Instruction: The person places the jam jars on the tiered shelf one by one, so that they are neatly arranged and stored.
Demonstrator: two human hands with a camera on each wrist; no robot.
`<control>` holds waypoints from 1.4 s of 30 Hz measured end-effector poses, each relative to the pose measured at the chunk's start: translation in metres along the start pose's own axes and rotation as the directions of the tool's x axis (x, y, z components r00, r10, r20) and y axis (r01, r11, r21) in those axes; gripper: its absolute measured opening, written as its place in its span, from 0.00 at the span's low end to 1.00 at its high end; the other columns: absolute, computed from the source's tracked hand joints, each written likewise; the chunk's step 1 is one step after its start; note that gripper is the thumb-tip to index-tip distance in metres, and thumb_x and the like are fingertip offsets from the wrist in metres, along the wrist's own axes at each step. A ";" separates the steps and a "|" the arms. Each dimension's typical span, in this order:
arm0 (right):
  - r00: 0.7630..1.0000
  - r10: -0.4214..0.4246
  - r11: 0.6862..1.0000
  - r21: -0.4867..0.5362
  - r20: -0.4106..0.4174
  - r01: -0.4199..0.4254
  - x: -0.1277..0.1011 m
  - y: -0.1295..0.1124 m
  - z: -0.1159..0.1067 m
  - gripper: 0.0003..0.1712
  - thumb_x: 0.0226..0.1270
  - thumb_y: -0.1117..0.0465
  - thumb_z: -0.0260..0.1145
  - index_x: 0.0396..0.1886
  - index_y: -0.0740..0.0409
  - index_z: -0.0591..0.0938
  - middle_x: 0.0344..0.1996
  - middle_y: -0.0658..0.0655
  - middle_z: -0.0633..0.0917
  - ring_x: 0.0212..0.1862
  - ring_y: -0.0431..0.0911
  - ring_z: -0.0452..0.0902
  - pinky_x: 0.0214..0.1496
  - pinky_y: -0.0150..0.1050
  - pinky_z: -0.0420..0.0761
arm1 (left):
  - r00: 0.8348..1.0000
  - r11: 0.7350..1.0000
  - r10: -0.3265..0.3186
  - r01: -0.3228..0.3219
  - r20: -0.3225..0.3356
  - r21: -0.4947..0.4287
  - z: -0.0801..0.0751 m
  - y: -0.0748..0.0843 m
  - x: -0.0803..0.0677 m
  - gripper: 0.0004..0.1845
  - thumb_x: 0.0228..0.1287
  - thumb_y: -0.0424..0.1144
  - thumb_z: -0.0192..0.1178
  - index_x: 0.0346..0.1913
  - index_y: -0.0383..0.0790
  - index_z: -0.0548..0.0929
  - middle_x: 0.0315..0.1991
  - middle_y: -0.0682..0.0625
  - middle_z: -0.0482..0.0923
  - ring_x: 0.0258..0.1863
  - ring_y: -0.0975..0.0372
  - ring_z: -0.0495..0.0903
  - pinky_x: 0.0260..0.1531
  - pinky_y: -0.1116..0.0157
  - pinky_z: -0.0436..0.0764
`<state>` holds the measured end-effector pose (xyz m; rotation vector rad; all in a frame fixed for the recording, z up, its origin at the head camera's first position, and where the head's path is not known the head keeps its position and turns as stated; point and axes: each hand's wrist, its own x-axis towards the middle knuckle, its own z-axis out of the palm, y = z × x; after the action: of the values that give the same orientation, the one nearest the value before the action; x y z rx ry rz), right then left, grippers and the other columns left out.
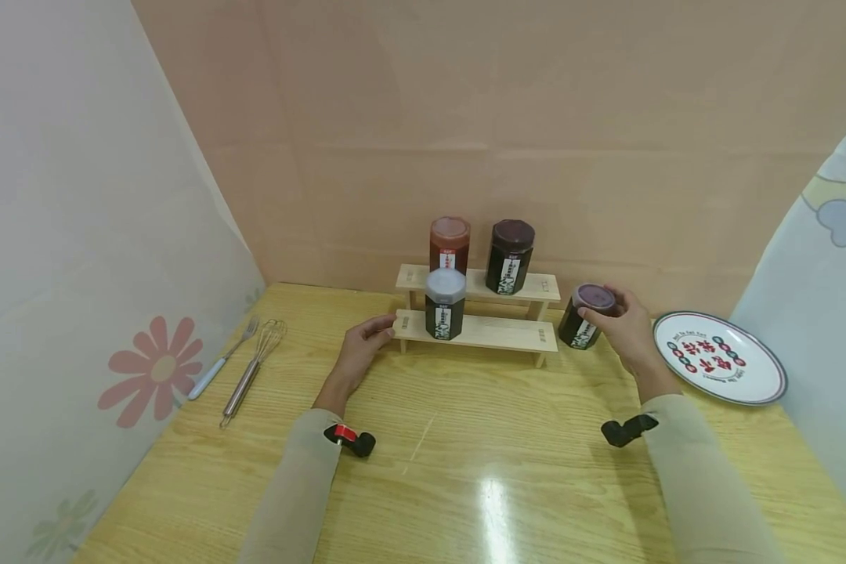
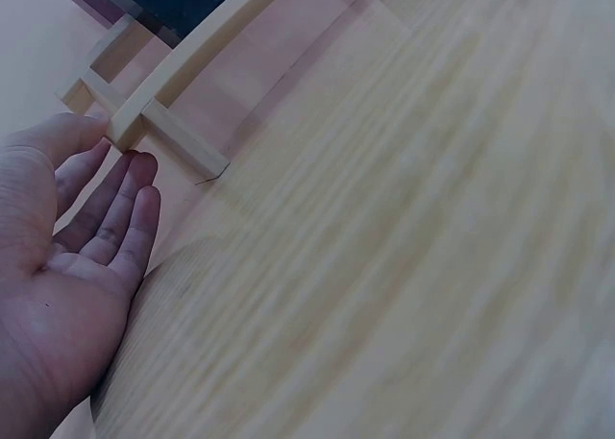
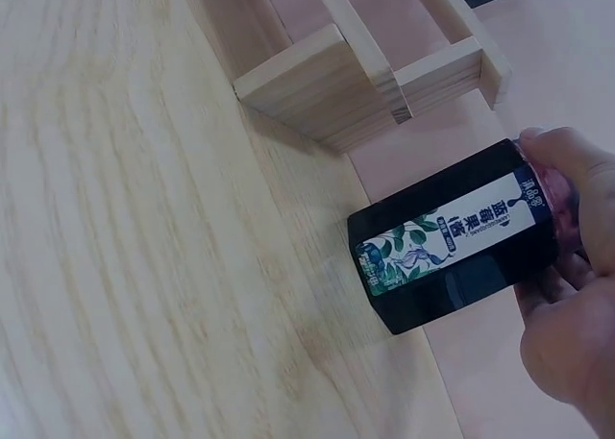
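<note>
A two-tier wooden shelf (image 1: 489, 329) stands at the back of the table. On its lower tier sits a dark jar with a whitish lid (image 1: 442, 305); the upper tier bears a red jar (image 1: 450, 241) and a dark jar with a dark lid (image 1: 511, 258). My left hand (image 1: 359, 352) pinches the left end of the lower tier, thumb at the corner in the left wrist view. Right of the shelf, my right hand (image 1: 627, 329) grips a dark jar with a purple lid (image 3: 452, 237) around its lid. Whether that jar's base touches the table, I cannot tell.
At the left lie a fork (image 1: 224, 359) with a light blue handle and a whisk (image 1: 252, 372). A white oval plate (image 1: 754, 384) with red lettering lies just right of my right hand. A plain cloth backdrop (image 1: 536, 117) rises behind the shelf.
</note>
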<state>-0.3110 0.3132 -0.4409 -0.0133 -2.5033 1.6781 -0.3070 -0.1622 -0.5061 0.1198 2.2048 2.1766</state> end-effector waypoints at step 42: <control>0.987 0.020 0.978 0.207 -0.161 0.014 -0.021 -0.022 -0.002 0.46 0.63 0.64 0.77 0.78 0.65 0.65 0.47 0.38 0.78 0.49 0.27 0.76 0.48 0.15 0.78 | 1.000 1.000 -0.002 0.002 0.007 0.015 -0.001 0.001 0.001 0.20 0.75 0.39 0.63 0.66 0.41 0.81 0.67 0.46 0.78 0.59 0.63 0.78 0.56 0.74 0.79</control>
<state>-0.2890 0.3051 -0.4215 -0.1276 -2.2033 1.8507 -0.3078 -0.1627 -0.5054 0.1259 2.2168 2.1559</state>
